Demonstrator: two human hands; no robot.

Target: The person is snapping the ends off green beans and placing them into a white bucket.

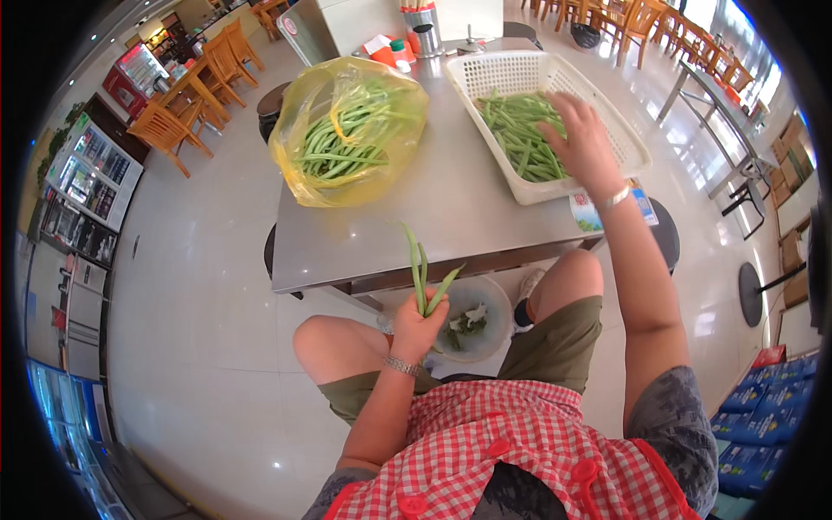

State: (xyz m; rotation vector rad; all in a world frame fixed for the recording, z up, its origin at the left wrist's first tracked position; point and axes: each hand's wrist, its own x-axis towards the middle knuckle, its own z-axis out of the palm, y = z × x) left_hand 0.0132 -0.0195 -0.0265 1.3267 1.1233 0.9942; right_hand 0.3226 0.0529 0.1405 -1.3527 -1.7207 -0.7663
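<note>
Several long green beans stand upright in my left hand, which is closed around them above my lap. My right hand is raised over the right part of a white plastic basket, its fingers apart and nothing seen in them. Under that hand lies a heap of shorter green bean pieces. On the left of the steel table rests an open yellow plastic bag with whole green beans inside. Below, between my legs, a round basin holds green scraps.
At the table's back stand a metal chopstick holder, a green-lidded container and a small lidded metal pot. A printed sheet lies partly under the basket. Stools flank the table.
</note>
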